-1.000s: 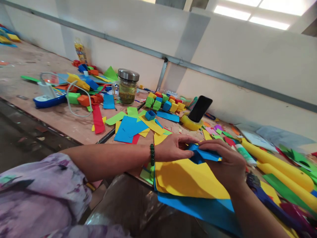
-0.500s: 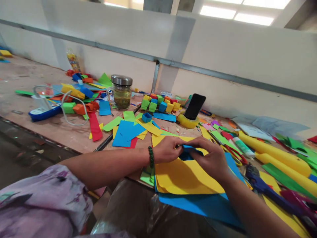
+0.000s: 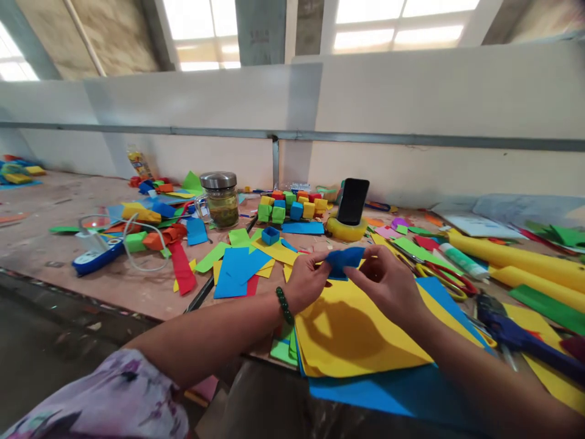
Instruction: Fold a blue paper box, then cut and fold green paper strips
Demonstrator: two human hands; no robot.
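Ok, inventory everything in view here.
Piece: 1, blue, centre
Sheets: several, yellow, blue, below piece
Open box: 1, blue, beyond piece
Cubes: many, mixed, beyond box
Phone: 1, black, on yellow tape roll
Mug: 1, clear, left of cubes
Bottle: 1, yellow, left
Power strip: 1, blue, left
Cable: 1, white, left
Scissors: count unclear, red, yellow, right
Tube: 1, green, white, right
Rolls: 2, yellow, right
Tool: 1, navy, right
Table: 1, brownish, foreground
Scraps: many, mixed, across table
Wall: 1, white, behind table
Windows: 3, bright, top
Sleeve: 1, floral, lower left
Bracelet: 1, green, left wrist
Left hand, right hand: 2, bare, at piece
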